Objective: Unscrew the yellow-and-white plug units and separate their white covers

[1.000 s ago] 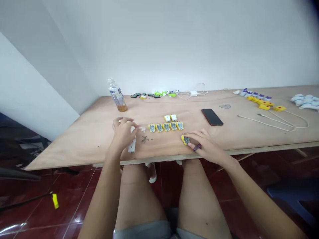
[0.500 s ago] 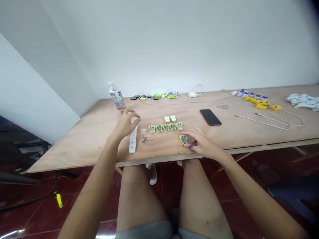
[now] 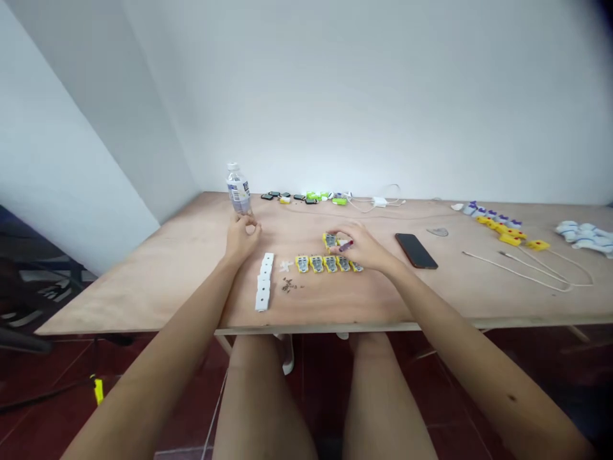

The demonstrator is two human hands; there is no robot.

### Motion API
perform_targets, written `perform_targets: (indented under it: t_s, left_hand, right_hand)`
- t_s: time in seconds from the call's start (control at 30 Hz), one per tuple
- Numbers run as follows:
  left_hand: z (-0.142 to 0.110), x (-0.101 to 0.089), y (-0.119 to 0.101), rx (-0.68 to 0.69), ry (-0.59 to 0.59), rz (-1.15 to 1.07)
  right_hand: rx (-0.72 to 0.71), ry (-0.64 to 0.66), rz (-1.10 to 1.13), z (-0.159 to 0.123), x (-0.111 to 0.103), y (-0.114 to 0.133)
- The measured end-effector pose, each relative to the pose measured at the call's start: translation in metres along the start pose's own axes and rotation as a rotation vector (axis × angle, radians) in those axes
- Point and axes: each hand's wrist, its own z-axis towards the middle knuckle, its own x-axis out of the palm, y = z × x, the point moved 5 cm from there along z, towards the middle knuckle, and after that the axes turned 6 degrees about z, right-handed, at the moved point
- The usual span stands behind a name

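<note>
My right hand (image 3: pixel 361 246) has its fingers closed on a small yellow-and-grey plastic part (image 3: pixel 329 241), just behind a row of similar yellow-and-grey parts (image 3: pixel 316 264). A slim purple-red stick-like tool (image 3: pixel 345 245) is tucked in the same hand; its kind is unclear. My left hand (image 3: pixel 242 237) rests on the table in front of the bottle (image 3: pixel 238 190), fingers loosely curled with a small gap and nothing visible in them. Nearer me lie a line of white plastic pieces (image 3: pixel 264 282), small white cross-like bits (image 3: pixel 286 266) and a scatter of tiny dark screws (image 3: pixel 288 285).
Right of my right hand lies a black phone (image 3: pixel 416 250). White cables (image 3: pixel 522 271), yellow pieces (image 3: pixel 507 235) and white-and-purple pieces (image 3: pixel 491 215) are further right. Black and green small items (image 3: pixel 313 197) line the wall. The table's front edge (image 3: pixel 311 329) runs close to my knees.
My right hand has carried the yellow-and-grey part from the front of the table to behind the row. My left hand has moved away from the white pieces towards the bottle.
</note>
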Motion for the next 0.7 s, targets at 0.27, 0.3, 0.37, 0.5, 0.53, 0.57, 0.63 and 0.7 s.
perform_targets:
  t_s: [0.27,0.3,0.37,0.5,0.53,0.57,0.63,0.7]
  left_hand:
    - [0.008,-0.004,0.023,-0.106,-0.075,-0.009]
    - [0.008,-0.003,0.024,-0.106,-0.079,-0.012]
    - [0.008,0.0,0.025,-0.094,-0.079,-0.019]
    - [0.007,0.005,0.026,-0.07,-0.084,-0.035]
    - [0.007,0.005,0.027,-0.069,-0.087,-0.038]
    - [0.007,0.006,0.028,-0.068,-0.091,-0.042]
    - [0.007,0.006,0.029,-0.065,-0.097,-0.049]
    - [0.008,0.007,0.031,-0.061,-0.099,-0.056]
  right_hand:
    - [0.103,0.224,-0.003,0.058,0.052,-0.024]
    - [0.113,0.23,-0.012,0.058,0.055,-0.026]
    - [0.132,0.235,-0.022,0.058,0.059,-0.032]
    - [0.134,0.234,-0.01,0.055,0.055,-0.037]
    - [0.13,0.231,-0.007,0.055,0.051,-0.038]
    - [0.129,0.227,-0.007,0.054,0.047,-0.04]
    - [0.135,0.219,-0.016,0.052,0.035,-0.045]
    - [0.145,0.221,-0.028,0.048,0.022,-0.052]
